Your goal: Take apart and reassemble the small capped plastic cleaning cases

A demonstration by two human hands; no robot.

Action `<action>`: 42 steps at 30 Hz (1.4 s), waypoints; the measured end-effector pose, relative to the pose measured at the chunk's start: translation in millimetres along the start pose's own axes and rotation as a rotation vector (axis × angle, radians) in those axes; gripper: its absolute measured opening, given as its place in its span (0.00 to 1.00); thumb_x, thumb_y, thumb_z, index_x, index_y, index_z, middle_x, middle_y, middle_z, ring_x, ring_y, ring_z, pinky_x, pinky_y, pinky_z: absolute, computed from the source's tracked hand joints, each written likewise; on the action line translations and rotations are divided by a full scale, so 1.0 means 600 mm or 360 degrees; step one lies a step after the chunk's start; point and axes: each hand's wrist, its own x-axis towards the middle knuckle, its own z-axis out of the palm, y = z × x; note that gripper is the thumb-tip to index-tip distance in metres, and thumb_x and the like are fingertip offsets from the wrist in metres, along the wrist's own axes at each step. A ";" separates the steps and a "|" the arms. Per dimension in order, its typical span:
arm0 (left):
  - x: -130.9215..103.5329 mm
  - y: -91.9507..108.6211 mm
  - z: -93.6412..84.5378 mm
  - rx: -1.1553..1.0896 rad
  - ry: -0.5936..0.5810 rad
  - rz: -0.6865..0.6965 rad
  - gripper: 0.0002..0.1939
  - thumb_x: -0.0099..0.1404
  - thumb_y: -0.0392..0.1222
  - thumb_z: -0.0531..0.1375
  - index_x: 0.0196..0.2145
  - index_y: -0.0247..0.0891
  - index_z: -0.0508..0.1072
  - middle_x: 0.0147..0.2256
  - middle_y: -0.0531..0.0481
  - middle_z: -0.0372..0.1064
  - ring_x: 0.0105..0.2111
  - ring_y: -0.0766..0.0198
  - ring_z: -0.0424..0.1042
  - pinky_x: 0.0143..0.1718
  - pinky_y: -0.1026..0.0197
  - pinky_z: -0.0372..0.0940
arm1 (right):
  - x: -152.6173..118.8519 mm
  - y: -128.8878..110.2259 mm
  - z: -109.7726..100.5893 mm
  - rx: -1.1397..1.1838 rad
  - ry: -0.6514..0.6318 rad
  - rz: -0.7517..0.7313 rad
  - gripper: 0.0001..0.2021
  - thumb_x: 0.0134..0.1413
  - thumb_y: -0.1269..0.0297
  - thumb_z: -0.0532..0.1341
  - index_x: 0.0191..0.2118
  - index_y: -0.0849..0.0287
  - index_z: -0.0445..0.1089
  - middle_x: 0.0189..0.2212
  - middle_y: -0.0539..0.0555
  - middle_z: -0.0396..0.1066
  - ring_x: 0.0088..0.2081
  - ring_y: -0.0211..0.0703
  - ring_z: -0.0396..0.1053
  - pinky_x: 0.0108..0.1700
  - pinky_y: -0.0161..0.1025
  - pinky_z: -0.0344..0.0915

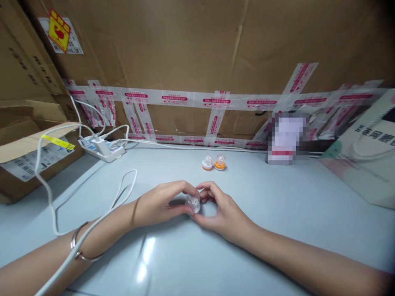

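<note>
A small clear, round plastic piece (193, 202) is between my two hands, just above or on the pale table (262, 263). My left hand (168, 201) has its thumb and index finger curled round the piece from the left. From the right, my right hand (220, 209) holds it too, thumb at its lower edge and fingers bent at its upper side. Further back stand two small items with clear tops, one with a white and orange base (207, 163), the other with an orange base (220, 163).
A white power strip (108, 151) with plugs sits back left; its white cable (51, 201) crosses over my left forearm. An open cardboard box (12, 181) is at the left, a large taped carton (185, 49) behind. A blurred-out upright object (285, 139) and a printed bag (367, 164) stand right.
</note>
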 end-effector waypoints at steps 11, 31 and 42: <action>0.003 0.005 0.005 -0.0090 0.0039 -0.0024 0.07 0.61 0.33 0.59 0.38 0.34 0.66 0.39 0.44 0.69 0.41 0.62 0.69 0.44 0.61 0.63 | 0.000 -0.004 -0.001 -0.0033 -0.0029 0.0019 0.21 0.44 0.69 0.63 0.44 0.55 0.54 0.35 0.51 0.69 0.38 0.41 0.68 0.43 0.41 0.64; 0.005 0.025 -0.006 -0.0130 0.0018 -0.0113 0.12 0.62 0.35 0.59 0.44 0.36 0.67 0.44 0.45 0.67 0.45 0.61 0.66 0.48 0.60 0.60 | 0.000 -0.001 0.002 -0.0008 -0.0023 -0.0032 0.26 0.45 0.72 0.62 0.46 0.55 0.48 0.32 0.49 0.69 0.36 0.40 0.68 0.42 0.40 0.64; 0.008 0.022 0.005 -0.0118 0.0156 -0.0179 0.08 0.60 0.33 0.59 0.40 0.35 0.68 0.38 0.48 0.70 0.39 0.63 0.68 0.45 0.61 0.62 | 0.001 0.001 0.005 -0.0021 -0.0004 -0.0034 0.26 0.44 0.73 0.62 0.46 0.55 0.47 0.33 0.49 0.69 0.35 0.39 0.69 0.42 0.38 0.63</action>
